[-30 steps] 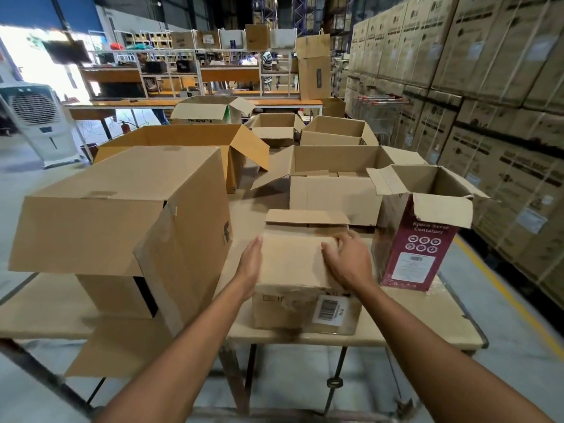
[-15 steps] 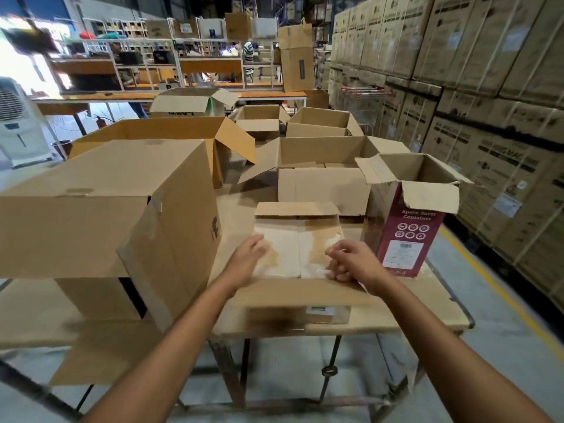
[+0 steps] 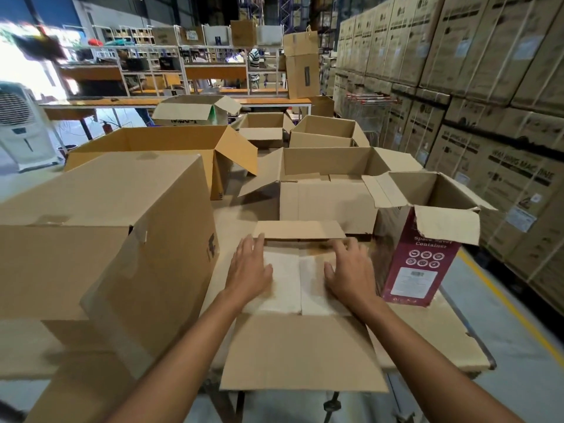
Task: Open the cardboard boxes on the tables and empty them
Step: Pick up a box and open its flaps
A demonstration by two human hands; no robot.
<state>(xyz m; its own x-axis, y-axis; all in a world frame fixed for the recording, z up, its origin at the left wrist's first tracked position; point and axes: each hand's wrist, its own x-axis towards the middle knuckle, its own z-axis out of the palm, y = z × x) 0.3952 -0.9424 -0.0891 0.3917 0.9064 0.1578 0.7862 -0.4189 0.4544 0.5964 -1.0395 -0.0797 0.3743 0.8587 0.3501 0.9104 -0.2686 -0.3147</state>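
Note:
A small cardboard box [image 3: 302, 355] sits at the table's near edge, its two long outer flaps folded out, one toward me and one away. Two pale inner flaps [image 3: 293, 282] still lie flat across its top and hide the inside. My left hand [image 3: 248, 267] rests flat on the left inner flap with fingers spread. On the right inner flap lies my right hand [image 3: 348, 271], fingers apart and reaching toward the far flap. Neither hand grips anything.
A large box [image 3: 100, 239] lying on its side stands close on the left. A maroon open box [image 3: 424, 251] stands just right. Several open boxes fill the table [image 3: 439, 337] behind. Stacked cartons [image 3: 503, 117] wall the right aisle; a cooler [image 3: 21, 126] is far left.
The box's near outer flap has swung open toward me, exposing the inner flaps. Both hands moved from the closed top onto the inner flaps, then slid farther away from me.

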